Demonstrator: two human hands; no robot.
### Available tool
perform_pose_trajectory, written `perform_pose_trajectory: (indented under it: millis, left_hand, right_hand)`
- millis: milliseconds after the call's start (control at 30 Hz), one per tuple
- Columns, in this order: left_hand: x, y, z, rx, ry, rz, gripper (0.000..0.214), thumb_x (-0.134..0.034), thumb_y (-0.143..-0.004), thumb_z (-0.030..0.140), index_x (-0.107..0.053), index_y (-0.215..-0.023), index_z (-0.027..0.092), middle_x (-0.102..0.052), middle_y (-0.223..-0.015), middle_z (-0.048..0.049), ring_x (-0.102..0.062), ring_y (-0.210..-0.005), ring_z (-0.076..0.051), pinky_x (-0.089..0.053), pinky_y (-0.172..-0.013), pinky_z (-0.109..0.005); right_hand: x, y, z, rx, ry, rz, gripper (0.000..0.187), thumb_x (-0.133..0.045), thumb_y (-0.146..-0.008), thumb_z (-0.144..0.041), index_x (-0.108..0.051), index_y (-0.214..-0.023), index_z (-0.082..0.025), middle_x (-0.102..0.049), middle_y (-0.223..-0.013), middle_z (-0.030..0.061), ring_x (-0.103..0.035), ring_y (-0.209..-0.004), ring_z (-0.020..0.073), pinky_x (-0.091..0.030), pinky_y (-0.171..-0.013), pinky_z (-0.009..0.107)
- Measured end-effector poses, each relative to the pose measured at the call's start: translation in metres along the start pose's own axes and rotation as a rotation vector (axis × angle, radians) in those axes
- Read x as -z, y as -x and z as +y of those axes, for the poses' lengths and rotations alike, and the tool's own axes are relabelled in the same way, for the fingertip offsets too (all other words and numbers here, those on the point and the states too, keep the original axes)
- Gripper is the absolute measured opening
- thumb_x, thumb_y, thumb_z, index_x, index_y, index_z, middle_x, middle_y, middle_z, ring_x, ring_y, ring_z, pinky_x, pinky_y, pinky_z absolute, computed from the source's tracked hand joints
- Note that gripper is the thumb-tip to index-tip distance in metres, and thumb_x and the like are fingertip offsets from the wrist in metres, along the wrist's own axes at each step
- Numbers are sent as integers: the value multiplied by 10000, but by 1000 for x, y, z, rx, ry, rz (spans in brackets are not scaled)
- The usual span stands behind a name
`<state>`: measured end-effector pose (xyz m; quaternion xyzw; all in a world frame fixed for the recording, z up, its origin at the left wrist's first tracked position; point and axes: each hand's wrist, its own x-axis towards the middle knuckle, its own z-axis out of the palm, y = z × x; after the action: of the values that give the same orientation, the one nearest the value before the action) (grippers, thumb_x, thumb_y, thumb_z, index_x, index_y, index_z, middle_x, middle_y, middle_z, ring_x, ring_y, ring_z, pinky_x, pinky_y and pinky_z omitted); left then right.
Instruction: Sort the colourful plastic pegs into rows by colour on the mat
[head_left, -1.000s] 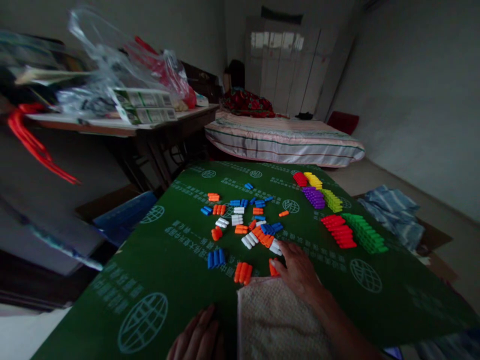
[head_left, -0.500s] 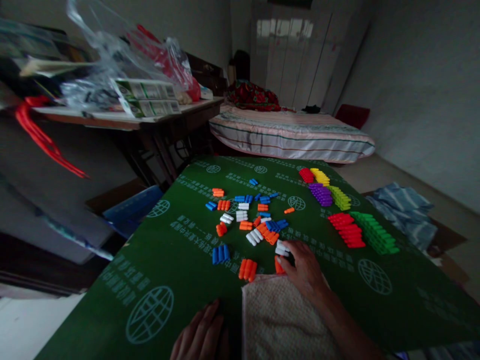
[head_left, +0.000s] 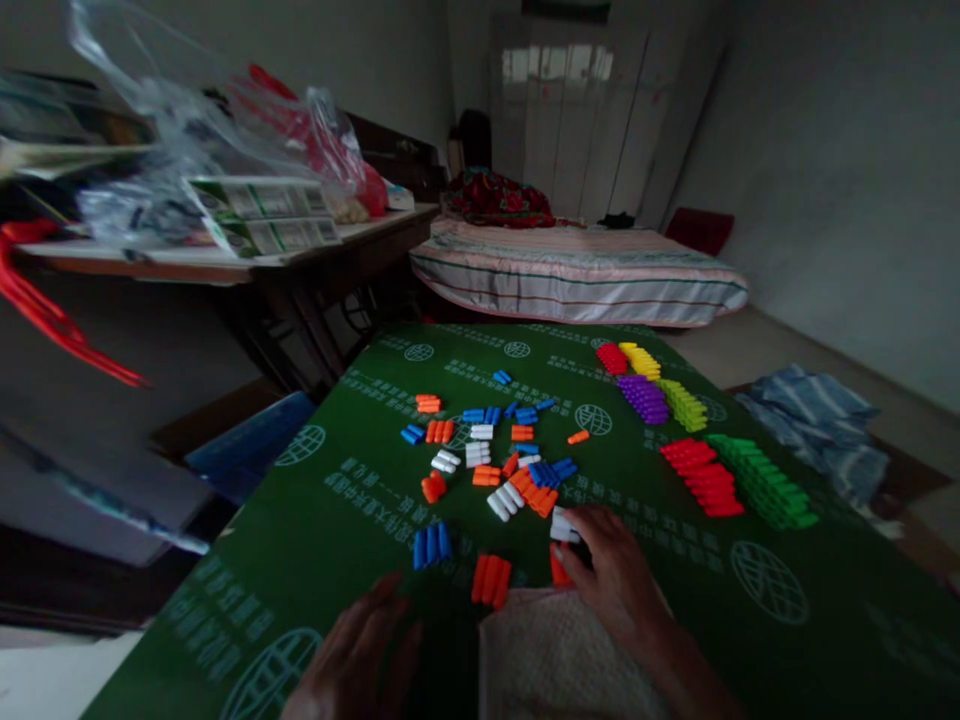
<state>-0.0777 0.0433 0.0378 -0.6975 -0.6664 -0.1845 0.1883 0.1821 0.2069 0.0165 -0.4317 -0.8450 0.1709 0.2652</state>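
Observation:
On the green table [head_left: 360,470], my right hand [head_left: 619,575] has its thumb and index finger around a small row of white bullet-shaped plastic pieces [head_left: 562,526]. Just under the thumb lies an orange row [head_left: 559,566], partly covered. My left hand [head_left: 360,655] hovers or rests low at the near left, fingers stretched out and holding nothing. An orange row [head_left: 492,580] and a blue row [head_left: 433,545] are the pieces nearest to it. Farther in, several orange, blue and white rows [head_left: 506,502] lie scattered.
Sorted stacks stand at the right: red [head_left: 703,477], green [head_left: 761,483], purple [head_left: 643,399], yellow-green [head_left: 681,404], yellow [head_left: 640,360]. A beige cloth [head_left: 562,655] lies at the near edge, under my right forearm. A cluttered desk [head_left: 247,265] is at left, a bed [head_left: 577,270] beyond.
My left hand has moved forward and left, its fingers spreading. My right hand keeps its place at the white pieces. The whole view has shifted slightly, with the near table lower in the picture.

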Motion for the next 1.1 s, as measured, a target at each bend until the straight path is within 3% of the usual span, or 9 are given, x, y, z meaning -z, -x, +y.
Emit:
perform_pose_trajectory:
  millis: [100, 167, 267, 367, 567, 900, 1100]
  left_hand:
    - [-10, -28, -37, 61, -50, 42, 432, -348, -909, 478, -653, -993, 183, -700, -1086, -104, -689, -915, -204, -590, -792, -308]
    - [-20, -48, -61, 172, -70, -71, 535, -283, -895, 522, -676, -972, 168, -690, -1115, -126, -680, -950, -243, -590, -794, -360]
    - [-34, -79, -87, 321, -83, -247, 602, -243, -858, 498, -674, -1017, 109, -622, -1236, -178, -603, -1114, -303, -519, -942, -431]
    - [-45, -105, -103, 423, -143, -331, 576, -260, -847, 417, -638, -1099, 63, -537, -1333, -198, -497, -1236, -329, -419, -1048, -446]
    - [-61, -132, -123, 596, -172, -370, 552, -246, -890, 375, -543, -1221, 48, -432, -1406, -205, -370, -1325, -360, -380, -1057, -469]
    - [-76, -164, -145, 688, -158, -360, 545, -243, -907, 423, -494, -1218, 52, -415, -1398, -236, -320, -1347, -373, -345, -1049, -519]
    - [-89, -173, -153, 734, -152, -373, 572, -190, -906, 458, -475, -1226, 79, -425, -1388, -237, -320, -1346, -372, -316, -1041, -557]
  right_hand:
    - [5, -4, -6, -45, 20, -41, 346, -549, -830, -195, -616, -1168, -224, -664, -1087, 58, -561, -1055, 230, -432, -969, 385]
    - [9, -8, -10, -87, 29, -82, 334, -549, -824, -193, -633, -1145, -230, -667, -1073, 54, -561, -1044, 232, -431, -960, 378]
    - [13, -12, -14, -133, 16, -131, 348, -541, -827, -197, -638, -1159, -238, -660, -1114, 49, -546, -1076, 237, -406, -984, 377]
    - [15, -15, -15, -162, -8, -159, 371, -533, -816, -185, -642, -1163, -253, -656, -1139, 37, -546, -1085, 230, -397, -988, 360]
    - [17, -22, -13, -218, 19, -209, 384, -502, -798, -157, -671, -1125, -268, -668, -1129, 39, -577, -1074, 212, -416, -961, 325]
    - [18, -23, 12, -218, 235, -269, 381, -447, -861, -190, -667, -1171, -218, -666, -1179, 96, -604, -1090, 253, -448, -960, 385]
    - [18, -23, 30, -182, 163, -307, 387, -514, -793, -174, -674, -1133, -264, -675, -1150, 69, -629, -1040, 230, -481, -903, 351]
